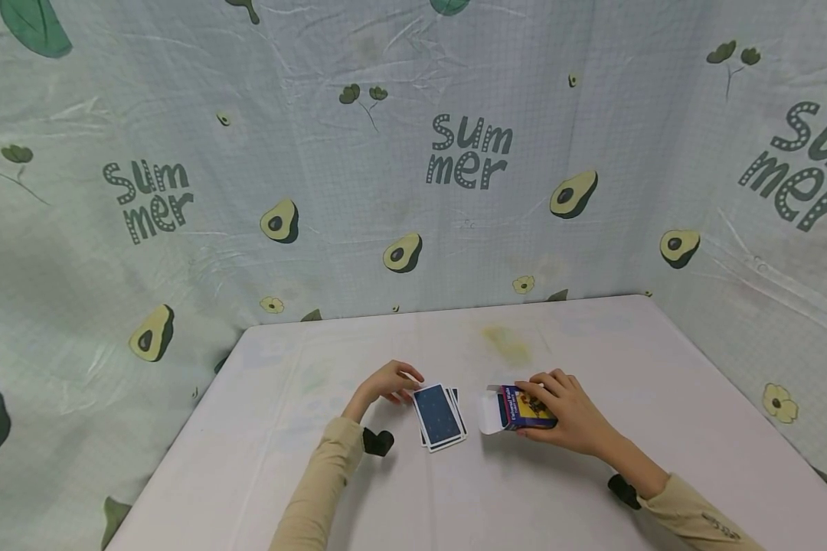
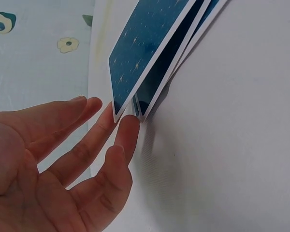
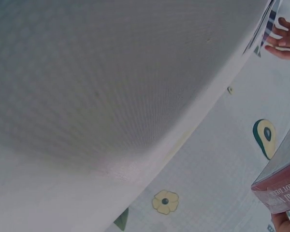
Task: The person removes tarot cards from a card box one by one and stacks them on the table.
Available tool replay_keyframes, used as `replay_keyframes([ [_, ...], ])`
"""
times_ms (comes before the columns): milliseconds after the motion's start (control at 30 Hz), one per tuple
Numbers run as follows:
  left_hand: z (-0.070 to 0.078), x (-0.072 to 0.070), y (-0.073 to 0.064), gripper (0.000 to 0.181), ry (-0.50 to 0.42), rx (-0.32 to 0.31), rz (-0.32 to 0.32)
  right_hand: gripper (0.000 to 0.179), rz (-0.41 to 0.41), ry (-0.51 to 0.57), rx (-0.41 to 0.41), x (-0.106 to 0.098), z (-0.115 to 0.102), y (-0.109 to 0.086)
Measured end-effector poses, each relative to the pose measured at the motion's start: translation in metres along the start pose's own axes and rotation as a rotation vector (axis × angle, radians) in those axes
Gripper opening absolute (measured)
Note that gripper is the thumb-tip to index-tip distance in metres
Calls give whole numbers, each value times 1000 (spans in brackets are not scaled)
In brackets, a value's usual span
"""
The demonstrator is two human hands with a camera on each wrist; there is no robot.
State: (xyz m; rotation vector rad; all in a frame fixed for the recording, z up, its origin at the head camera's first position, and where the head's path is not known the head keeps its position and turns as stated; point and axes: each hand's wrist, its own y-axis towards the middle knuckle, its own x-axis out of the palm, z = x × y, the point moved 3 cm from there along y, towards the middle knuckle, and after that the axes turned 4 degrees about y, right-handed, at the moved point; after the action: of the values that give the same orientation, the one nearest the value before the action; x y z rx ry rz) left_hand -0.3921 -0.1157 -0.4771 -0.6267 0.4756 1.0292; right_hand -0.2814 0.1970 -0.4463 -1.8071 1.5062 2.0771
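Note:
A small loose pile of tarot cards [image 1: 437,415], with dark blue starry backs and white borders, sits mid-table. At its left edge is my left hand [image 1: 390,382], fingers loosely bent. The left wrist view has the fingertips of this left hand [image 2: 82,159] at the corner of the cards [image 2: 145,48], which fan slightly apart. My right hand [image 1: 570,413] grips a purple and yellow tarot card box [image 1: 524,407] by its sides, its white flap open toward the pile. In the right wrist view only part of the box [image 3: 282,188] shows, with partly legible lettering.
A white-covered table [image 1: 358,505] lies under both hands. Behind and beside it hangs a pale curtain [image 1: 344,168] printed with avocados and lettering. A yellowish stain [image 1: 508,344] marks the cloth beyond the box. Dark bands [image 1: 377,441] sit at both wrists.

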Motion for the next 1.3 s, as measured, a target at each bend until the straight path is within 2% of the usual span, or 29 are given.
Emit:
replay_keyframes([
  [33,11,0,-11,24,10,-40,18,68,1,0,-1,0,0,0],
  [167,28,2,-29,26,11,-28,32,68,-1,0,2,0,0,0],
  [267,30,3,-32,28,14,-31,30,67,-5,-1,6,0,-1,0],
  [533,25,1,-27,27,13,-33,45,68,-10,-7,4,-1,-1,1],
  [867,36,4,-41,28,-21,70,45,68,-2,-9,-25,-1,-1,5],
  [1300,58,31,-62,29,-109,201,30,68,-1,-7,-26,-1,-2,6],
])
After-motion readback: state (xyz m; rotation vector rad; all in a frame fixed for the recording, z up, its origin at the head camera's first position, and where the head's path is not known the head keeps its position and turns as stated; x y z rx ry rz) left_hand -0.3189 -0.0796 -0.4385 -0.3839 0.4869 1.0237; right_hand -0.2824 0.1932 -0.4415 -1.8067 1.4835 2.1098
